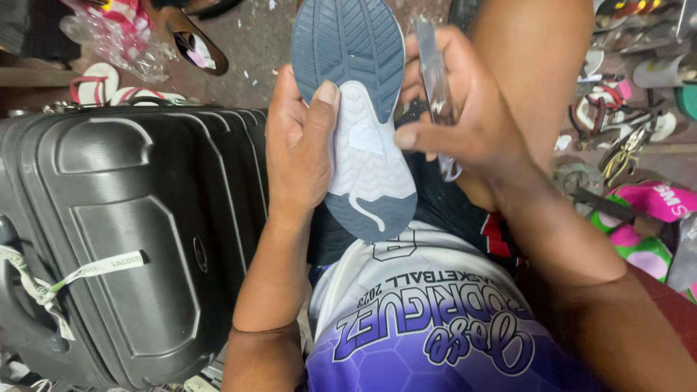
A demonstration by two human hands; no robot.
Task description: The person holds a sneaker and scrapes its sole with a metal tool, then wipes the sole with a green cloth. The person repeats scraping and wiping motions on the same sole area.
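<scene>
My left hand (298, 149) grips a shoe (359, 109) turned sole up, blue at toe and heel and white in the middle, with the thumb pressed on the white part. My right hand (465, 120) holds a slim shiny metal tool (435, 87) against the shoe's right edge, its thumb tip touching the sole. The shoe is held over my lap, above a white and purple jersey (428, 319).
A black hard-shell suitcase (123, 239) with a white strap stands close on the left. Sandals (196, 43) and a plastic bag lie on the concrete floor behind it. More sandals, tools and pink and green items (639, 218) are piled on the right.
</scene>
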